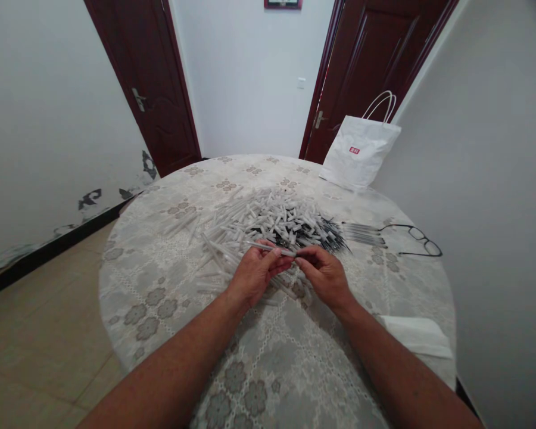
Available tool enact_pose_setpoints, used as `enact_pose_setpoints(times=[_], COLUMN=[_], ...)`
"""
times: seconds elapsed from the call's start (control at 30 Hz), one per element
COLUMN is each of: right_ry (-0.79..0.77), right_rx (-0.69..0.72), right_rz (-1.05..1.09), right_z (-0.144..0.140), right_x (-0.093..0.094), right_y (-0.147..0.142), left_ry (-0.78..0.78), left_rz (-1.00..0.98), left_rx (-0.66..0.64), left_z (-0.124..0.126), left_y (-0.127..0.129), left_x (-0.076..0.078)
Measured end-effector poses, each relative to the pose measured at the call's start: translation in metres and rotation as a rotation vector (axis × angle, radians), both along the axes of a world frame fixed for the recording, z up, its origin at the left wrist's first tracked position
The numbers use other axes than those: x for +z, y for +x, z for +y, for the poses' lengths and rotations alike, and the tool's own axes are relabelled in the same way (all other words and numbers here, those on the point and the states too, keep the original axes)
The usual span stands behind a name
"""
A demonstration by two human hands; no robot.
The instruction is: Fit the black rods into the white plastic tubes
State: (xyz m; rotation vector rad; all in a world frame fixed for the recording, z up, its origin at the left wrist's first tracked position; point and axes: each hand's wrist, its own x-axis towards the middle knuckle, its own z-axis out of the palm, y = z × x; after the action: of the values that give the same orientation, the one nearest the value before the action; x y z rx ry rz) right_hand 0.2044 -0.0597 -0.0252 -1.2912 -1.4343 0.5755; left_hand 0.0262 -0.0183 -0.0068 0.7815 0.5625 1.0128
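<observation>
A slim translucent pen barrel [282,252] lies across the fingers of my left hand [253,271], held between thumb and fingers and pointing up to the left. At the barrel's right end, my right hand [327,279] pinches a small dark end piece; its exact shape is hidden by the fingers. Just beyond both hands is a heap of short whitish plastic pieces [286,208], like pen caps. Thin dark pointed pieces [333,235] stick out of the heap's right side. Long clear tubes [221,253] spread over its left and near sides, some under my hands.
Several slim pens [364,233] lie in a row right of the heap, beside black-framed glasses [422,240]. A white paper bag [361,152] stands at the far right edge. Folded white tissue [417,336] lies near my right forearm. A patterned cloth covers the round table [156,310].
</observation>
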Motion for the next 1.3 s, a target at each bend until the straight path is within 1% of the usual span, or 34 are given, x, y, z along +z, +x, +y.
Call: enact_pose_setpoints(times=[0.07,0.13,0.3,0.43,0.5,0.6,0.7,0.8,0.93,1.07,1.17,1.3], right_ry=[0.042,0.050,-0.043,-0.073,-0.058,0.005,0.034,0.009,-0.068,-0.006,0.009,-0.003], right_rx=[-0.003,-0.010,-0.005,0.011,0.022,0.032,0.033,0.057,0.085,0.084,0.072,0.091], right_rz=[-0.037,-0.058,-0.091,-0.149,-0.126,-0.101,-0.189,-0.240,-0.137,-0.108,-0.177,-0.241], right_z=[-0.001,-0.002,-0.004,-0.006,-0.007,-0.009,-0.009,-0.008,-0.007,-0.007,-0.007,-0.007], right_x=[0.001,0.003,0.006,0.007,0.007,0.009,0.011,0.010,0.006,0.007,0.009,0.011], right_y=[0.000,0.000,0.002,0.003,0.003,0.001,0.000,0.000,0.000,0.000,0.000,0.000], left_ry=[0.002,-0.005,-0.005,-0.009,-0.012,-0.002,0.015,0.022,0.018,0.009,0.010,0.013], left_rz=[0.014,0.017,0.015,0.025,0.027,0.010,0.007,0.023,0.036,0.038,0.034,0.043], left_rx=[0.006,-0.001,-0.026,-0.030,-0.021,-0.007,-0.008,-0.027,-0.038,-0.009,-0.013,-0.033], left_z=[0.000,0.000,0.000,-0.002,-0.002,-0.002,-0.002,-0.002,-0.002,0.000,0.000,-0.001], left_y=[0.000,-0.001,-0.002,-0.001,-0.001,0.000,0.000,0.000,0.000,-0.001,-0.001,-0.001], left_x=[0.001,0.001,0.001,0.001,0.002,0.003,0.003,0.003,0.003,0.003,0.003,0.003])
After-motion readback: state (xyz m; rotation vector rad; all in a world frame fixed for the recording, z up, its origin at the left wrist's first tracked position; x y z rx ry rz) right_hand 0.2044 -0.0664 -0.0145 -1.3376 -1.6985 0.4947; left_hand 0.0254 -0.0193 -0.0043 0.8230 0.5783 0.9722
